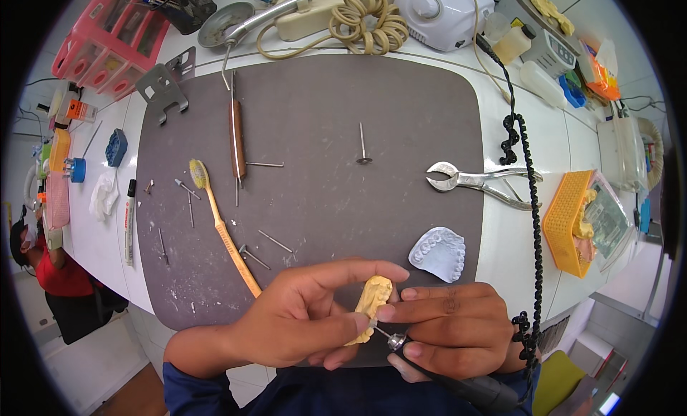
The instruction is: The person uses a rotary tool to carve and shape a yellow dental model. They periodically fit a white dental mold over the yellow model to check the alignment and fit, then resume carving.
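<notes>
Gripping the yellow cast (374,299) at six o'clock, your left hand (300,312) partly hides it; your right hand (456,329) grasps the black handpiece (465,387), its tip (374,325) hard to make out. The white surface (501,262) carries a grey mat (308,130) with a pale-blue cast (438,255) at four and toothbrush (221,226) at eight; pliers (469,179) at three lie partly behind a coiled cord (532,180). Farther off, toward nine, is a person in red (59,273).

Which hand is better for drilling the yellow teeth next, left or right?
Probably the right hand: it already holds the drill, and the drill's thin metal tip points at the yellow teeth. The left hand is busy holding those teeth.
</notes>
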A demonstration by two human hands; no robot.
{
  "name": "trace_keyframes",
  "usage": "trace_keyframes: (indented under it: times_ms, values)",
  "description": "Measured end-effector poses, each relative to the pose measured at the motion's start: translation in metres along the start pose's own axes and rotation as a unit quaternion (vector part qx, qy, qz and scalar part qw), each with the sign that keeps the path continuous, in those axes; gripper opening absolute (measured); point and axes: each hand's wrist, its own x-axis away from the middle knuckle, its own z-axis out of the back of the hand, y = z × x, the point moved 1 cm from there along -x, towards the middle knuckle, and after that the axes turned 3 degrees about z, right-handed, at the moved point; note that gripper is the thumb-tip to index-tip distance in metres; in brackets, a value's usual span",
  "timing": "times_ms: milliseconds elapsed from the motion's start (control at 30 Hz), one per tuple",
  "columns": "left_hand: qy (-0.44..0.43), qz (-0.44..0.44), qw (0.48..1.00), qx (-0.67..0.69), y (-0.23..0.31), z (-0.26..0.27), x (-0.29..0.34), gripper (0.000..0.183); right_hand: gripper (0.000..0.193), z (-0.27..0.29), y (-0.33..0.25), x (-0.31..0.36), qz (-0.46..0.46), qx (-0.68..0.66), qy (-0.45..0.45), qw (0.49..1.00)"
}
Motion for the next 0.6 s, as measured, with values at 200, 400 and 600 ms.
trace_keyframes:
  times_ms: [200,400,600]
  values:
    - [0.004,-0.011,1.0,0.005,-0.0012,0.0001,-0.001,0.048,0.027,0.0009,0.0003,-0.0008,-0.001,0.005,-0.013,1.0]
    - [-0.006,0.003,1.0,-0.021,-0.0042,0.0031,-0.0026,0.052,0.026,0.0011,0.0017,0.0004,0.003,0.0,-0.011,1.0]
    - [-0.007,0.002,1.0,-0.02,-0.0039,0.0024,-0.0016,0.052,0.026,0.0031,-0.0008,-0.0008,-0.006,-0.005,-0.015,1.0]
